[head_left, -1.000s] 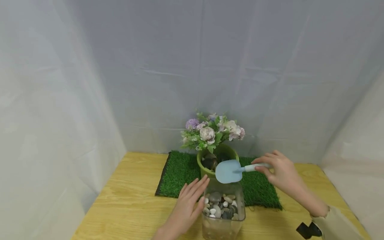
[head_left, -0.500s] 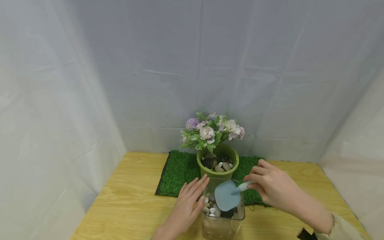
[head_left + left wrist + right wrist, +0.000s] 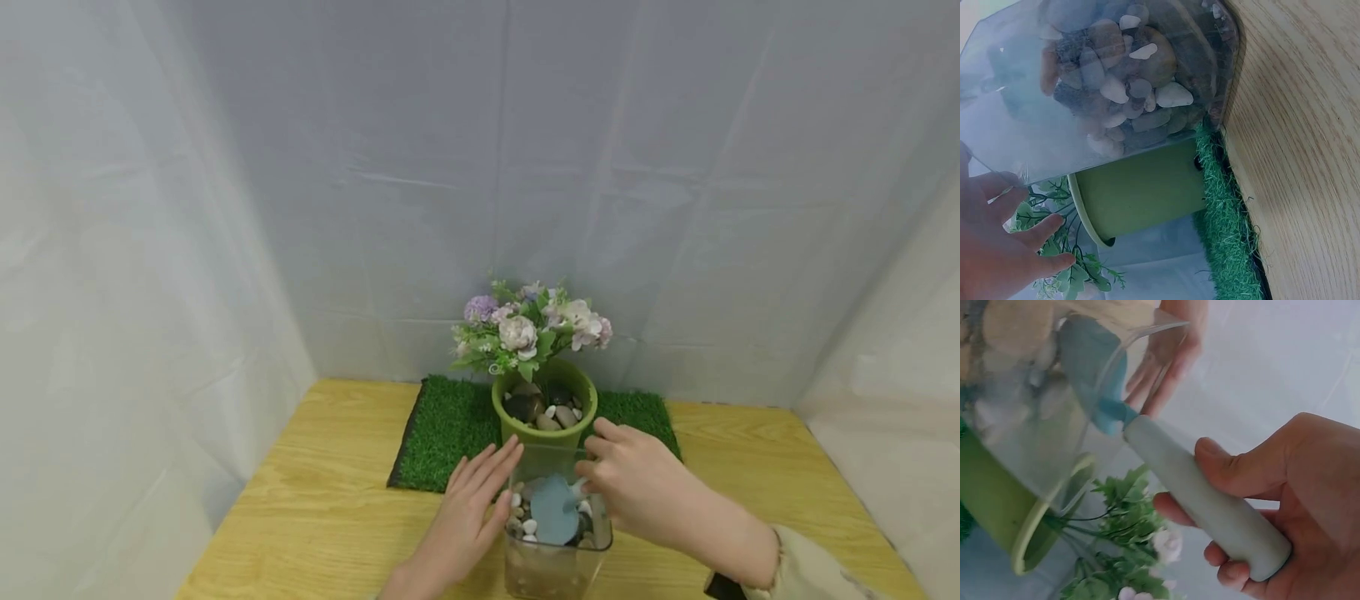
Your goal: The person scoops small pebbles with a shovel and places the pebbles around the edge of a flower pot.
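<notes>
The right hand [image 3: 637, 479] has its fingers clamped round the pale handle [image 3: 1204, 500] of a light-blue trowel [image 3: 555, 510], whose blade is inside a clear plastic container [image 3: 551, 575] near the worktop's front edge, right of its middle. The blade covers part of the mixed pebbles [image 3: 530, 527] there; whether it touches them is hard to tell. The left hand [image 3: 465, 521] lies at the container's left side, fingers extended and slightly apart. Just behind, towards the worktop's back edge, a green flowerpot [image 3: 543, 434] stands upright on an artificial-grass mat [image 3: 641, 417], holding larger stones [image 3: 525, 407] and a bunch of white, pink and purple flowers [image 3: 519, 335]. The container stands in front of the pot's lower part, and the right hand covers some of the mat. White sheeting [image 3: 450, 183] hangs behind and beside the wood-grain worktop [image 3: 330, 475], whose back corners show.
</notes>
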`<state>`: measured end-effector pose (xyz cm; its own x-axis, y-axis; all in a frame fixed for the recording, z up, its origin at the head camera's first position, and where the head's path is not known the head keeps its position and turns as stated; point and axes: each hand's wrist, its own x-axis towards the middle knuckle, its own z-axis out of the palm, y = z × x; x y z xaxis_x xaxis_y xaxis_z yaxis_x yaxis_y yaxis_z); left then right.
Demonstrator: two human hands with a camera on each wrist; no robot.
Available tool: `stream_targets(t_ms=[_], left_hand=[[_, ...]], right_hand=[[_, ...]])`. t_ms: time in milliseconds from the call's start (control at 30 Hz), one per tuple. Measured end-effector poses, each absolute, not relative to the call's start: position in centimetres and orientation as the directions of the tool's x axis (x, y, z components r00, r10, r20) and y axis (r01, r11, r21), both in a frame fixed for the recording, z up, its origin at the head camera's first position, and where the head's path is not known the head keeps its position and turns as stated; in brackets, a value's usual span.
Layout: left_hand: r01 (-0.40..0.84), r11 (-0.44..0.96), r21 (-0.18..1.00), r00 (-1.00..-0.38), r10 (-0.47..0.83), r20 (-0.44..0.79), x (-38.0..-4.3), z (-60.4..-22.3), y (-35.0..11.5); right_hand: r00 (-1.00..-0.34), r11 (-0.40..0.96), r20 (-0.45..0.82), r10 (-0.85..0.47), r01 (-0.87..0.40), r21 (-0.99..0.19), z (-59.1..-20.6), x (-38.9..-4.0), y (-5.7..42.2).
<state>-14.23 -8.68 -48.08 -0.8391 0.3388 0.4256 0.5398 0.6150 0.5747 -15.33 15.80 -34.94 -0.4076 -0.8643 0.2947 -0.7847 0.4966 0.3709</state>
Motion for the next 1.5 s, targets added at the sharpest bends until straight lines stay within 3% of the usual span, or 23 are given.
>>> stream_targets(t_ms=[200, 500, 633, 867, 1067, 1300, 1367, 1500], left_hand=[[0.538, 0.616, 0.576, -0.840, 0.334, 0.428, -14.3, -48.2, -8.5], [0.534, 0.634, 0.560, -0.840, 0.319, 0.439, -14.3, -48.3, -8.3], [0.532, 0.628, 0.568, -0.842, 0.325, 0.430, -14.3, -48.2, -8.2], [0.537, 0.644, 0.545, -0.835, 0.315, 0.452, -14.3, -48.3, -8.0], [0.539, 0.660, 0.524, -0.830, 0.308, 0.465, -14.3, -48.3, -8.1], [0.545, 0.670, 0.505, -0.824, 0.315, 0.471, -14.2, -48.2, -8.1], [0.544, 0.676, 0.496, -0.822, 0.313, 0.475, -14.2, -48.2, -8.1], [0.540, 0.676, 0.502, -0.826, 0.309, 0.472, -14.1, -48.2, -8.1]], right_hand=[[-0.432, 0.474, 0.198, -0.880, -0.766, 0.434, -34.0, -14.5, 14.0], [-0.351, 0.407, 0.205, -0.914, -0.790, 0.460, -35.0, -15.9, 12.4], [-0.342, 0.441, 0.308, -0.888, -0.826, 0.352, -36.5, -16.9, 14.1], [-0.481, 0.595, 0.474, -0.738, -0.795, 0.118, -39.8, -16.9, 17.1], [-0.439, 0.542, 0.559, -0.704, -0.840, 0.023, -40.9, -17.4, 18.1], [-0.436, 0.472, 0.517, -0.736, -0.879, -0.069, -40.2, -18.9, 19.0], [-0.421, 0.467, 0.526, -0.739, -0.883, -0.051, -40.2, -18.9, 18.9], [-0.375, 0.509, 0.561, -0.738, -0.855, 0.098, -40.3, -17.1, 17.5]])
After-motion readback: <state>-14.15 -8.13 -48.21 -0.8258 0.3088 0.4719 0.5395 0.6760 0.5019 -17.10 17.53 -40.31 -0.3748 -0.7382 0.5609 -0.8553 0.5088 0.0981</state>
